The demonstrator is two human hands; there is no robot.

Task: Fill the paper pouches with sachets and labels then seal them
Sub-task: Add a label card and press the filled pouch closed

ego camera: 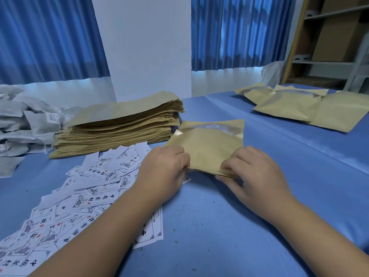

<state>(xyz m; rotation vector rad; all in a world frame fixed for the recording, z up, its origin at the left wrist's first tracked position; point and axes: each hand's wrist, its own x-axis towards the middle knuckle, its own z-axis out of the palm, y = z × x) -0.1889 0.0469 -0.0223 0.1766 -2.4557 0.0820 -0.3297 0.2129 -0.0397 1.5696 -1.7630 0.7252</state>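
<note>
Pouch (207, 148): brown, on the blue bench (219, 226), near edge lifted a little.
Left hand (165, 170): fingers (182, 156) pinch the pouch's near left corner.
Right hand (255, 172): fingers (229, 165) pinch its near right corner.
Pouch stack (119, 124): just behind, to the left.
Labels (79, 196): white, spread under the left arm.
Sachets (20, 120): white heap, far left.
Other pouches (299, 108): far right.

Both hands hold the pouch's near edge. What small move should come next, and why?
Probably run the pinch along that edge to press it shut: the left hand and right hand both pinch it, and the pouch bulges as if already filled.
</note>
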